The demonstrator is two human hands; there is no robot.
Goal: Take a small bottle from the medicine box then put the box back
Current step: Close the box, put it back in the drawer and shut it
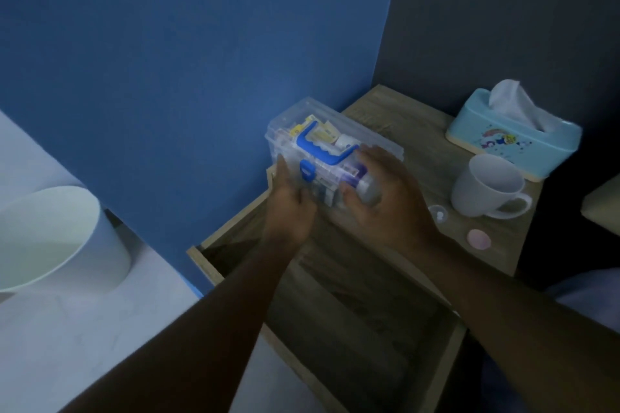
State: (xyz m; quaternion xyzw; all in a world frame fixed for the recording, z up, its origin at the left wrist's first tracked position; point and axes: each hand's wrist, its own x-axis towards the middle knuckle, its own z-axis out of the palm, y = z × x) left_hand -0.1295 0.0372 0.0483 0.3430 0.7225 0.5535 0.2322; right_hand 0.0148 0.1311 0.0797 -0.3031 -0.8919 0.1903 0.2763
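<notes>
Two hands, left hand [291, 203] and right hand [385, 198], grip one clear medicine box [322, 147] between them, over the open drawer [335, 295]; its lid is shut, with one blue handle and one blue latch. Right of the right hand: one mug [486, 188], one tissue box [513, 134].

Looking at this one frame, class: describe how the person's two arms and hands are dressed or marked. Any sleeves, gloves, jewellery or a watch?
Both forearms are bare as far up as the frame shows, with no sleeve in sight. The left hand and right hand wear no gloves, and no ring, bracelet or watch shows. The dim, slightly blurred picture could hide small details.
</notes>
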